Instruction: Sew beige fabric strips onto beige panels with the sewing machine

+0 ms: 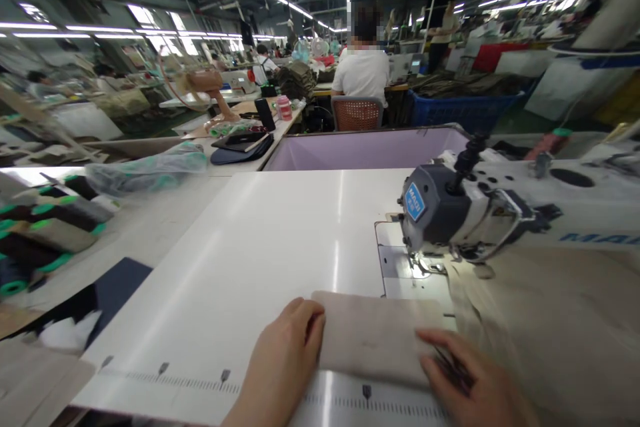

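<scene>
A folded beige fabric piece [373, 337] lies flat on the white sewing table [280, 247], in front of the sewing machine [435, 213]. At its left edge, my left hand [293, 347] has its fingers curled together, pinching the cloth. My right hand [470, 373] is at the right end, with index finger and thumb touching the fabric. Tucked in that hand is a thin dark metal tool [453, 367] that looks like thread snips, partly hidden by the fingers. The lit needle and presser foot [425, 267] stand just beyond the fabric.
More beige cloth [565, 320] covers the right side beneath the machine arm. Thread cones [60, 227] and navy cloth [120, 290] lie at left. A lilac-lined bin [360, 150] is behind the table. Farther back, a person in a white shirt [363, 73] sits near a blue crate [460, 107].
</scene>
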A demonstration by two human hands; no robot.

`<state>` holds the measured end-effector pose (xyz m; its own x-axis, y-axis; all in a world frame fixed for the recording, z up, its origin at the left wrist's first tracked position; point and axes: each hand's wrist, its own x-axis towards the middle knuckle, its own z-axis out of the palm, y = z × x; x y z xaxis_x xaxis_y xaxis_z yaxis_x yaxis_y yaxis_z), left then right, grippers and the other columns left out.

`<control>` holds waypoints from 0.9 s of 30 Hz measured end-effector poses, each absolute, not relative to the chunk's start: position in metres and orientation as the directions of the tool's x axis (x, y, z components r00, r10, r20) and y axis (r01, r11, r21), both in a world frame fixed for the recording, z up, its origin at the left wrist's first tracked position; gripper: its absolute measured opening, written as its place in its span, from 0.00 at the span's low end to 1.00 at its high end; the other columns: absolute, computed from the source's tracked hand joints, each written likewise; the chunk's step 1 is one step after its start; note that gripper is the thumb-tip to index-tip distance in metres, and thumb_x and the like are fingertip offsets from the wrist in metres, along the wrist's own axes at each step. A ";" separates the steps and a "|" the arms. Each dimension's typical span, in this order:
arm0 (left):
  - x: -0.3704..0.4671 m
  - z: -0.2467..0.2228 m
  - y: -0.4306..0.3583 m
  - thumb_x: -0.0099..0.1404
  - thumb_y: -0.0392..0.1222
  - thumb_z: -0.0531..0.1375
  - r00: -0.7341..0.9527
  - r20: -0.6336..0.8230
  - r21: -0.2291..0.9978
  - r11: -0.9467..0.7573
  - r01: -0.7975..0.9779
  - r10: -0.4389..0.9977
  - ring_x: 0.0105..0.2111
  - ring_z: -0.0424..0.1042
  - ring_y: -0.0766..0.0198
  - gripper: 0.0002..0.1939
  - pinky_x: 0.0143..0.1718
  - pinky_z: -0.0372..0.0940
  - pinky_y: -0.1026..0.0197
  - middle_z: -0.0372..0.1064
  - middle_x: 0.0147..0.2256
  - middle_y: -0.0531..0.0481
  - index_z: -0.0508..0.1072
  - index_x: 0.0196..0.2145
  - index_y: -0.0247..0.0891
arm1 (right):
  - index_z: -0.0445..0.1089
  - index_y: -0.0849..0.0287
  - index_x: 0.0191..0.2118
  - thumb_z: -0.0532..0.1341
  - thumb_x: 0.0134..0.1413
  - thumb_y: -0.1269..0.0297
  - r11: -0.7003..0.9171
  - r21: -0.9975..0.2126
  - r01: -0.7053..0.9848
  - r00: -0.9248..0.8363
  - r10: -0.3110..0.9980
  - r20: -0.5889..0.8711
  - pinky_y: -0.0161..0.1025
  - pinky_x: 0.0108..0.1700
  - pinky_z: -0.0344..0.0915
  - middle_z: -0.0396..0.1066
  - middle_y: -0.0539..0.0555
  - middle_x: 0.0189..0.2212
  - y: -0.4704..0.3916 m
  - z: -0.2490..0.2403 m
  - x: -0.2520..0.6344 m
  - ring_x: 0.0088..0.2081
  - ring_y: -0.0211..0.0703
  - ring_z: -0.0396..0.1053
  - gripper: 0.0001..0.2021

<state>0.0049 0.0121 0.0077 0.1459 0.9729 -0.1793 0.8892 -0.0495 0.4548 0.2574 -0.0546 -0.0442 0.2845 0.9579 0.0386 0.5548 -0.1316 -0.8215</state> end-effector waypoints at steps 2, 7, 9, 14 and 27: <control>0.005 0.006 0.011 0.73 0.43 0.49 0.153 -0.147 0.376 -0.088 0.922 0.977 0.33 0.75 0.58 0.14 0.35 0.66 0.58 0.71 0.38 0.50 0.74 0.39 0.44 | 0.78 0.50 0.41 0.62 0.56 0.48 -0.132 -0.811 0.570 0.322 0.944 0.073 0.36 0.33 0.71 0.79 0.51 0.33 -0.053 -0.042 0.257 0.28 0.43 0.74 0.15; -0.001 -0.004 0.016 0.74 0.47 0.49 0.322 0.155 0.296 -0.355 0.887 0.934 0.40 0.75 0.55 0.17 0.40 0.71 0.54 0.72 0.43 0.46 0.76 0.38 0.44 | 0.76 0.52 0.37 0.58 0.64 0.53 -0.040 -0.784 0.619 0.235 0.962 0.136 0.35 0.33 0.70 0.76 0.51 0.31 -0.050 -0.039 0.266 0.29 0.42 0.73 0.13; -0.003 -0.006 0.020 0.74 0.47 0.50 0.398 0.276 0.247 -0.465 0.850 0.875 0.44 0.74 0.52 0.18 0.45 0.72 0.52 0.73 0.47 0.44 0.78 0.36 0.43 | 0.76 0.53 0.37 0.58 0.64 0.57 -0.036 -0.769 0.638 0.182 0.978 0.105 0.35 0.33 0.70 0.76 0.51 0.30 -0.049 -0.038 0.269 0.30 0.42 0.74 0.11; -0.007 -0.006 0.024 0.74 0.47 0.49 0.462 0.272 0.179 -0.516 0.837 0.844 0.45 0.76 0.51 0.20 0.45 0.74 0.51 0.77 0.47 0.45 0.80 0.37 0.43 | 0.76 0.54 0.37 0.57 0.62 0.64 -0.102 -0.765 0.636 0.152 0.988 -0.005 0.36 0.36 0.70 0.76 0.52 0.32 -0.045 -0.035 0.272 0.33 0.44 0.75 0.09; -0.011 -0.008 0.027 0.73 0.46 0.49 0.488 0.238 0.113 -0.523 0.845 0.840 0.43 0.77 0.51 0.19 0.41 0.73 0.50 0.79 0.45 0.48 0.80 0.37 0.45 | 0.77 0.55 0.37 0.56 0.60 0.63 -0.163 -0.820 0.549 0.174 0.982 -0.079 0.38 0.36 0.68 0.77 0.52 0.32 -0.041 -0.033 0.272 0.33 0.44 0.74 0.12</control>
